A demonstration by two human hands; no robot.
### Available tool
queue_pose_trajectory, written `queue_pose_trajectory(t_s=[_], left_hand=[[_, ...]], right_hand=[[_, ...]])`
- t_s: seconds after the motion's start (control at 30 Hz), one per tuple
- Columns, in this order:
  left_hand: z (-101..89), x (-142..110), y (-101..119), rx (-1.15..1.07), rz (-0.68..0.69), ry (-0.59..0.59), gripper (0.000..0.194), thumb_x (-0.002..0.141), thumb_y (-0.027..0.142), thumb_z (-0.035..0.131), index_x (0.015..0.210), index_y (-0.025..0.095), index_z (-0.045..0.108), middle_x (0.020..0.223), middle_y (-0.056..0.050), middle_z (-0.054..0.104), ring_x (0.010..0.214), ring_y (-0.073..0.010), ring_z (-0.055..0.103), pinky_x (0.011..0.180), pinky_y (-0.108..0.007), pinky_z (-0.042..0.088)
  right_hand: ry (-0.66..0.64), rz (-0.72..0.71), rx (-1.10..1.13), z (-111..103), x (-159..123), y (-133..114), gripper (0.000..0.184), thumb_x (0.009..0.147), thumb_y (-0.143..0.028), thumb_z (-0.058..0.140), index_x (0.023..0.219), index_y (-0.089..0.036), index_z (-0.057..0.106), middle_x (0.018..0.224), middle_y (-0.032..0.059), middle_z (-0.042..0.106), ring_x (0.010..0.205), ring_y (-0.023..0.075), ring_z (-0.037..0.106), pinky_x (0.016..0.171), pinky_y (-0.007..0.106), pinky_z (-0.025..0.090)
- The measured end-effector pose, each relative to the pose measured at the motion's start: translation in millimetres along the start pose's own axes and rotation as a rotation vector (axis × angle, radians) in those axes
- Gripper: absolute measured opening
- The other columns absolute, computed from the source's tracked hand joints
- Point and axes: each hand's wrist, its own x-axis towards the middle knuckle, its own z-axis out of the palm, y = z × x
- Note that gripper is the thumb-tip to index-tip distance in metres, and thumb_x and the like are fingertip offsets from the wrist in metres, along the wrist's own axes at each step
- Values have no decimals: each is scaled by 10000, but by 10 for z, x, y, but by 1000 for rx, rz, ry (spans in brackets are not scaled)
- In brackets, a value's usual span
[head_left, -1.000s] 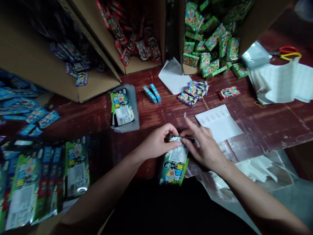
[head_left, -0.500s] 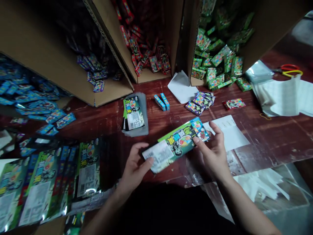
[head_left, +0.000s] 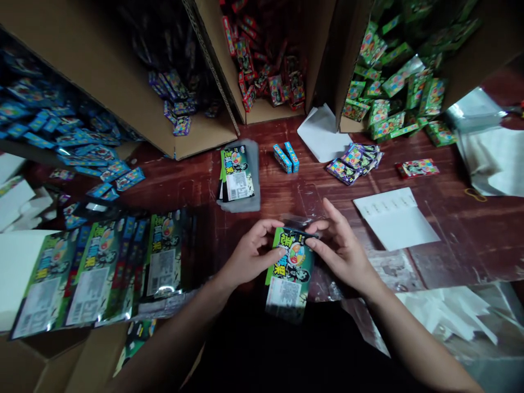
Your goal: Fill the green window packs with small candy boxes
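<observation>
Packet (head_left: pixel 289 273), printed face showing, has its top end between left hand (head_left: pixel 254 254) and right hand (head_left: pixel 346 256). Left fingers clamp its upper left edge, thumb in front; right thumb presses its upper right corner, index finger raised apart.

The light was dim and bluish. Beyond the printed packet (head_left: pixel 286 267), the depths of the cartons (head_left: pixel 98 65) sank into heavy shadow; left of it, glare whitened the lower edges of the plastic packs (head_left: pixel 88 284). The packet's small print was blurred; outer margins looked stretched.
</observation>
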Motion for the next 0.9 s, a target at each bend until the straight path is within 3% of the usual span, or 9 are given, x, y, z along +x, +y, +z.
queue_pose_trajectory(t_s=[0.1, 0.17, 0.27, 0.33, 0.43, 0.5, 0.57, 0.73, 0.9], left_hand=[[-69, 8, 45, 14, -4, 40, 241, 890, 262, 693, 1105, 213, 594, 1059, -29, 656, 961, -165, 630, 856, -308, 502], [-80, 14, 62, 6, 6, 75, 121, 926, 287, 649, 1001, 194, 629, 1157, -49, 659, 1041, -180, 629, 923, -333, 486], [-53, 13, 37, -24, 26, 158, 107, 943, 285, 629, 936, 180, 650, 1230, -65, 667, 1102, -193, 636, 991, -364, 469], [-29, 10, 0, -51, 34, 224, 151, 928, 273, 654, 1060, 200, 643, 1112, -53, 715, 1038, -181, 658, 957, -356, 486], [-21, 1, -37, -80, 39, 268, 363, 906, 261, 686, 1255, 235, 592, 1050, -36, 734, 998, -172, 668, 920, -341, 504], [-37, -14, -29, -57, 21, 246, 277, 908, 280, 685, 1178, 223, 664, 1079, -43, 736, 1020, -177, 669, 940, -348, 504], [-58, -34, 7, -55, 0, 201, 170, 910, 312, 682, 1034, 204, 723, 1115, -53, 736, 1055, -190, 668, 974, -367, 499], [-76, -19, 161, -8, -9, 149, 161, 902, 335, 685, 920, 179, 720, 1070, -57, 746, 1006, -185, 676, 966, -369, 500], [-98, 106, 240, -5, -63, 158, 162, 882, 329, 697, 910, 170, 704, 920, -31, 746, 867, -157, 672, 867, -319, 504]], right_hand=[[113, 10, 94, 168, -72, 26, 769, 950, -268, 637, 1573, -400, 204, 1261, 60, 604, 1065, 179, 643, 893, 349, 583], [98, 43, 98, 257, -115, 40, 707, 977, -273, 595, 1575, -376, 234, 1271, 65, 632, 1130, 192, 644, 947, 377, 573], [38, 60, 15, 324, -138, 26, 646, 1005, -272, 539, 1583, -343, 257, 1273, 67, 674, 1220, 214, 623, 1048, 431, 520], [82, 32, -39, 349, -127, -6, 694, 1008, -272, 527, 1602, -354, 177, 1386, 77, 614, 1275, 226, 593, 1094, 458, 484], [188, 31, -14, 383, -100, -64, 815, 995, -297, 554, 1606, -386, 22, 1548, 99, 445, 1222, 222, 625, 1022, 431, 544], [185, 45, 34, 393, -82, -109, 825, 991, -314, 569, 1605, -374, 21, 1426, 108, 563, 1121, 207, 668, 939, 399, 587], [153, 58, 56, 385, -62, -163, 793, 979, -315, 595, 1599, -348, 102, 1178, 80, 689, 1046, 203, 688, 905, 394, 596], [148, 123, 63, 361, 40, -304, 651, 915, -293, 681, 1479, -325, 357, 969, 31, 693, 891, 194, 694, 814, 377, 601], [199, 180, 89, 395, 195, -347, 661, 846, -294, 733, 1417, -270, 399, 870, -5, 686, 765, 159, 669, 735, 332, 584]])
